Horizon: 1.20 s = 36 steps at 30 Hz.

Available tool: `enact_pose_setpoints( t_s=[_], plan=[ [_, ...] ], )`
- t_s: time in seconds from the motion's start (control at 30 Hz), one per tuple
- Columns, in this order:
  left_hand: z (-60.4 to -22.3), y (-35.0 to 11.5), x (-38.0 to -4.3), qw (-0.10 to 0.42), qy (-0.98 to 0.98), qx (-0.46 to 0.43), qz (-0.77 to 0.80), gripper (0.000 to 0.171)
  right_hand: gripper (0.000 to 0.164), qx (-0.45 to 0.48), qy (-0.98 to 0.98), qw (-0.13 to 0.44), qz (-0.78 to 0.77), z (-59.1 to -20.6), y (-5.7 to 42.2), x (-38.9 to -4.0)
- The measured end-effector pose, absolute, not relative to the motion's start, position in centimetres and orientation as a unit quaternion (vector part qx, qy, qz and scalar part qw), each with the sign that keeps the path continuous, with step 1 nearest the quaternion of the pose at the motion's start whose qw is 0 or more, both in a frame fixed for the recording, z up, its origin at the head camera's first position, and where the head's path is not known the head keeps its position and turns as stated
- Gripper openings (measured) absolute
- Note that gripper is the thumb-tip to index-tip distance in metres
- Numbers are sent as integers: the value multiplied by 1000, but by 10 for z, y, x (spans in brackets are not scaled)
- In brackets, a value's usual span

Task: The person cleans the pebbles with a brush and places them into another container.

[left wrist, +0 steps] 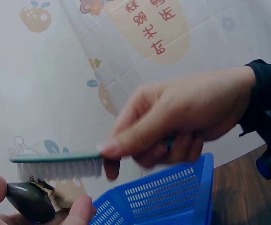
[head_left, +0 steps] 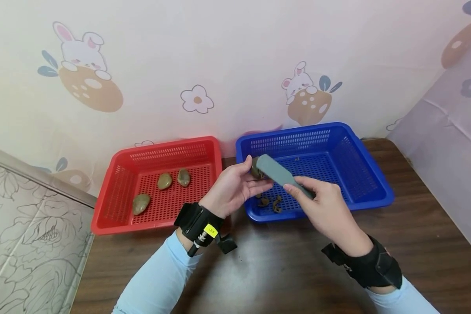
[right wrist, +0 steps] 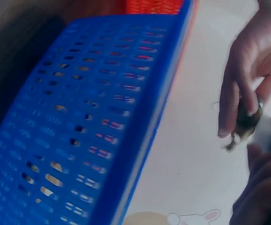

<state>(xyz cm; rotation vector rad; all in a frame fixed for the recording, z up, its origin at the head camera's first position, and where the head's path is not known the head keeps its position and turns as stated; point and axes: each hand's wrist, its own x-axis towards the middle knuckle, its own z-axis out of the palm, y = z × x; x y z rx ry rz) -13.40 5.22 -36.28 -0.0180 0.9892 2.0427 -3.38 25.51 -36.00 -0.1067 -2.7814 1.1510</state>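
Observation:
Above the near left part of the blue basket, my left hand holds a dark, smooth oval pebble between thumb and fingers. Rough brown crust clings to one edge of the pebble. My right hand grips a grey-green scrubbing brush by its handle. Its white bristles face down onto the pebble's crusted side, as the left wrist view shows. Brown crumbly scraps lie on the basket floor beneath the hands. Fingers and the brush head partly hide the pebble.
At the left stands a red basket holding three smooth greenish-brown pebbles, one of them a pebble near its left side. Both baskets sit on a dark wooden table against a wall with a rabbit print.

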Motion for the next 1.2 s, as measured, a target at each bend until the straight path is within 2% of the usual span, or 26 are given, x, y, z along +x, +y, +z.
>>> enact_pose_setpoints(
  t_s=[0.2,0.43,0.63,0.83,1.03,1.2],
  plan=[
    [-362,54,-134,420,400,-46,813,51,51,-57,-943,102,313,-361,261,-39],
    [-365,54,-134,427,399,-70,809,47,48,-35,-934,52,352,-361,259,-41],
    [-365,55,-134,434,400,-73,804,50,49,-53,-942,80,322,-360,260,-41],
    [-365,57,-134,434,402,-79,802,45,50,-32,-935,33,352,-360,256,-42],
    [-366,58,-134,430,416,-78,797,49,51,-54,-945,84,312,-359,258,-42],
    [-367,58,-134,430,440,-85,784,44,47,-23,-929,42,367,-360,256,-42]
  ],
)
